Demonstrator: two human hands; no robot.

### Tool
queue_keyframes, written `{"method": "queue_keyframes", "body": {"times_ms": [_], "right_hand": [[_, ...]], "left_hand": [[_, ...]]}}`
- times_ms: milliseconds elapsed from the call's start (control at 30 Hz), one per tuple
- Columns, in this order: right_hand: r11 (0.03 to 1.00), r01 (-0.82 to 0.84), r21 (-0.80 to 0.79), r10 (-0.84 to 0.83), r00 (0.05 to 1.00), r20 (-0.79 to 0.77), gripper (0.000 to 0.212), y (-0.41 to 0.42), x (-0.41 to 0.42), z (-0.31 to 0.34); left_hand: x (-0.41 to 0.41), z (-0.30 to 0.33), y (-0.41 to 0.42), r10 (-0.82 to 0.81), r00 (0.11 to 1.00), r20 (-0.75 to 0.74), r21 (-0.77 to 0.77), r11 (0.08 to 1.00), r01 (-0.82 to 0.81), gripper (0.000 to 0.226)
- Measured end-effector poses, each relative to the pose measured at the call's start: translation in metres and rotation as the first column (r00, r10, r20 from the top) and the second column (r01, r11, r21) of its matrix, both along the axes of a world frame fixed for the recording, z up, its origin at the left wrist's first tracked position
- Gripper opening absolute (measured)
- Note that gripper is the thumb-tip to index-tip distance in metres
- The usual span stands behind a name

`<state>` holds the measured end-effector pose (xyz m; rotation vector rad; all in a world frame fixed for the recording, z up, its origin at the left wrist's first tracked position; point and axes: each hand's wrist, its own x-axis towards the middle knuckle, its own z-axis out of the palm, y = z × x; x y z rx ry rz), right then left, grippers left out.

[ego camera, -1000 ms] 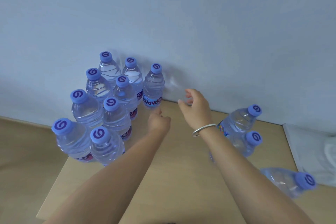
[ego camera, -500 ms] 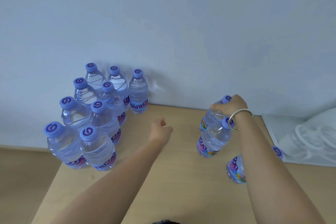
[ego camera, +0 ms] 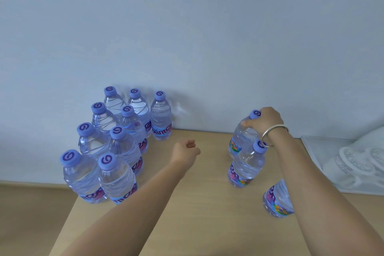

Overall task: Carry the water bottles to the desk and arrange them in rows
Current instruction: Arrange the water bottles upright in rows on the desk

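Fingers grip far bottle, seemingly near desk edge.

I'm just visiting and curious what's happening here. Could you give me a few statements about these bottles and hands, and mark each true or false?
1. The right hand grips the top of a bottle. True.
2. The left hand holds a bottle. False: its fingers are curled and it holds nothing.
3. The bottle caps are red. False: they are blue-purple.
4. Nine bottles stand grouped at the left of the desk. True.
5. A bracelet circles the right wrist. True.
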<state>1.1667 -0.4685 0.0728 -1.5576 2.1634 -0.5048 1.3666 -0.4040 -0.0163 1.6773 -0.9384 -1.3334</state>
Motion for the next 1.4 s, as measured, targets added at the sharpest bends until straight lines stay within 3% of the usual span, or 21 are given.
{"method": "queue_keyframes", "body": {"times_ms": [100,200,400,633,933,1033,1100,1200,1400], "right_hand": [[0.994,-0.072,-0.085,0.07,0.997,-0.029,0.043,0.0,0.007,0.023],[0.963,-0.177,-0.202,0.178,0.984,-0.011,0.04,0.006,0.014,0.047],[0.881,-0.369,-0.295,0.417,0.902,0.115,0.048,0.023,0.037,0.089],[0.789,-0.539,-0.296,0.607,0.757,0.242,0.028,0.041,0.067,0.102],[0.767,-0.514,-0.383,0.637,0.68,0.364,0.016,0.04,0.08,0.098],[0.793,-0.436,-0.426,0.586,0.737,0.336,0.026,0.043,0.09,0.083],[0.819,-0.418,-0.393,0.55,0.767,0.329,0.048,0.048,0.099,0.067],[0.869,-0.301,-0.393,0.457,0.792,0.404,0.068,0.05,0.108,0.052],[0.861,-0.346,-0.373,0.502,0.692,0.518,0.06,0.041,0.108,0.049]], "left_hand": [[0.003,0.004,-0.001,-0.015,0.998,-0.054,-0.003,1.0,0.015,0.036],[0.005,0.007,0.0,0.036,0.971,-0.238,0.05,0.998,-0.025,0.03],[0.011,0.013,0.007,0.106,0.847,-0.522,0.186,0.982,-0.008,0.032],[0.023,0.024,0.022,0.084,0.629,-0.773,0.174,0.981,0.083,0.046],[0.021,0.033,0.036,0.134,0.469,-0.873,0.134,0.99,-0.035,0.043],[0.016,0.036,0.038,0.172,0.375,-0.911,0.124,0.981,-0.148,0.039],[0.018,0.037,0.038,0.184,0.326,-0.927,0.11,0.967,-0.231,0.035],[0.025,0.035,0.043,0.174,0.32,-0.931,0.077,0.953,-0.294,0.024],[0.034,0.024,0.059,0.18,0.45,-0.875,0.065,0.964,-0.259,0.015]]}}
